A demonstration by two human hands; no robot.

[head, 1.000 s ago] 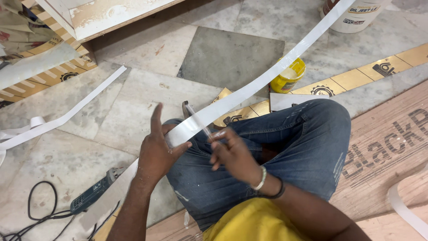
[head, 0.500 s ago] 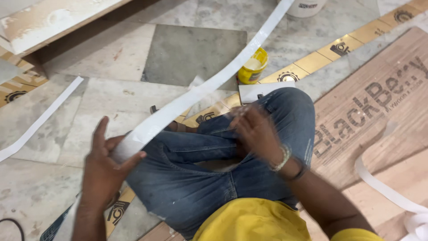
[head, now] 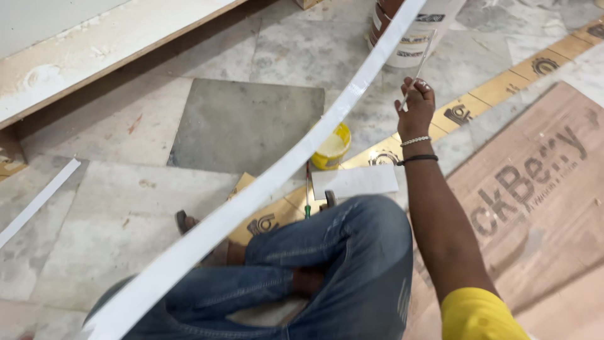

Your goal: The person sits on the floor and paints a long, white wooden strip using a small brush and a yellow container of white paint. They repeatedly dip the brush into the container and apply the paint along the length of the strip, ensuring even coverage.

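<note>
My right hand (head: 416, 106) is stretched forward over the floor, with a bead bracelet and a black band on the wrist. Its fingers pinch a thin, flat metal blade (head: 420, 58) that points up toward a white bucket (head: 409, 39). A long white edge-band strip (head: 264, 189) runs diagonally from the lower left, across my crossed legs in blue jeans (head: 327, 277), to the top of the view, left of that hand. My left hand is out of view.
A small yellow tub (head: 333, 148) stands on the stone floor beyond my knee. Next to it lie a white rectangular piece (head: 356, 182) and a green-handled screwdriver (head: 307, 198). Plywood sheet (head: 541, 201) at right, a pale board (head: 94, 56) at upper left, a loose white strip (head: 38, 201) at left.
My right hand has gone from my lap forward to the bucket, with the thin blade in it. My left hand, which held the strip's lower end, has dropped out of view.
</note>
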